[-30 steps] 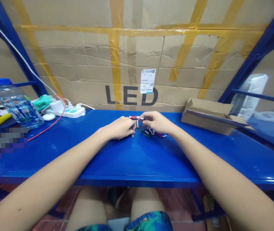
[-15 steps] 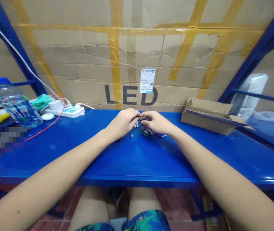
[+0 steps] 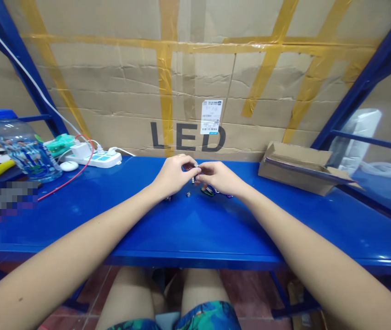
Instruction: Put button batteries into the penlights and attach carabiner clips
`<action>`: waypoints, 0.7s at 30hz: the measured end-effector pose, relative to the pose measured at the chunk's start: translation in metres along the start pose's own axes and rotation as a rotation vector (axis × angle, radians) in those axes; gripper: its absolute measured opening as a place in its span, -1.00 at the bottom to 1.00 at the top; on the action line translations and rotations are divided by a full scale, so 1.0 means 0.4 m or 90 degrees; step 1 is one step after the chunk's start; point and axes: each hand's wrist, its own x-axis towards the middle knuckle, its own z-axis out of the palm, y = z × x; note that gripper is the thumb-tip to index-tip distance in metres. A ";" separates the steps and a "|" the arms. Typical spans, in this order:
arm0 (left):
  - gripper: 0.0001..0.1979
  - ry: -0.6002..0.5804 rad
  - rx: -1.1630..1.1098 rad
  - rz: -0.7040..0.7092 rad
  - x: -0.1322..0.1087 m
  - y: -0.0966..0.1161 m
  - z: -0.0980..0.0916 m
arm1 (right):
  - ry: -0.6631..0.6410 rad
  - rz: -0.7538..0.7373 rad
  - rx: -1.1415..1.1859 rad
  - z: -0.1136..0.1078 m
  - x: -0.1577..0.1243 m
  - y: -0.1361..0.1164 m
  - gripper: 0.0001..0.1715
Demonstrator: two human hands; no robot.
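Taped cardboard sheeting (image 3: 195,87) marked LED backs the blue table (image 3: 195,224). An open carton (image 3: 298,167) sits at the right. A water bottle (image 3: 26,153) and a power strip (image 3: 95,159) stand at the far left. The left hand (image 3: 174,176) and right hand (image 3: 221,178) meet over mid-table, each grip pinched closed on one small metal part (image 3: 195,166). The part is silvery and too small to identify. Coloured clips (image 3: 209,191) lie just under the right hand, with loose silver pieces (image 3: 188,194) beside them. Assessment: the work appears mid-course. One part is in hand, while the clips and loose silver pieces lie unattended.
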 end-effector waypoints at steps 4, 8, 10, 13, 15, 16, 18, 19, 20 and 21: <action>-0.91 0.044 -0.066 -0.050 0.001 -0.005 -0.006 | 0.078 0.023 -0.176 -0.004 -0.002 0.007 -0.97; -0.87 0.067 -0.121 -0.092 0.005 -0.020 -0.007 | -0.047 -0.141 -0.290 0.013 -0.013 0.011 -0.87; -0.83 0.065 -0.150 -0.102 0.008 -0.028 -0.004 | -0.108 -0.191 -0.284 0.034 -0.017 0.014 -0.79; -0.80 0.049 -0.191 -0.109 0.011 -0.034 0.000 | -0.151 -0.228 -0.293 0.058 -0.018 0.020 -0.74; -0.81 0.028 -0.242 -0.130 0.011 -0.031 0.001 | -0.160 -0.217 -0.294 0.060 -0.016 0.021 -0.75; -0.81 0.016 -0.265 -0.141 0.010 -0.029 0.000 | -0.158 -0.206 -0.290 0.056 -0.015 0.020 -0.77; -0.82 -0.009 -0.280 -0.155 0.009 -0.024 -0.002 | -0.115 -0.194 -0.268 0.035 -0.012 0.016 -0.84; -0.82 -0.019 -0.269 -0.155 0.008 -0.022 -0.004 | -0.069 -0.190 -0.248 0.021 -0.011 0.012 -0.86; -0.83 -0.025 -0.251 -0.150 0.007 -0.021 -0.006 | -0.011 -0.188 -0.221 0.006 -0.009 0.009 -0.88; -0.84 -0.029 -0.230 -0.142 0.006 -0.020 -0.007 | 0.053 -0.180 -0.184 -0.009 -0.006 0.006 -0.90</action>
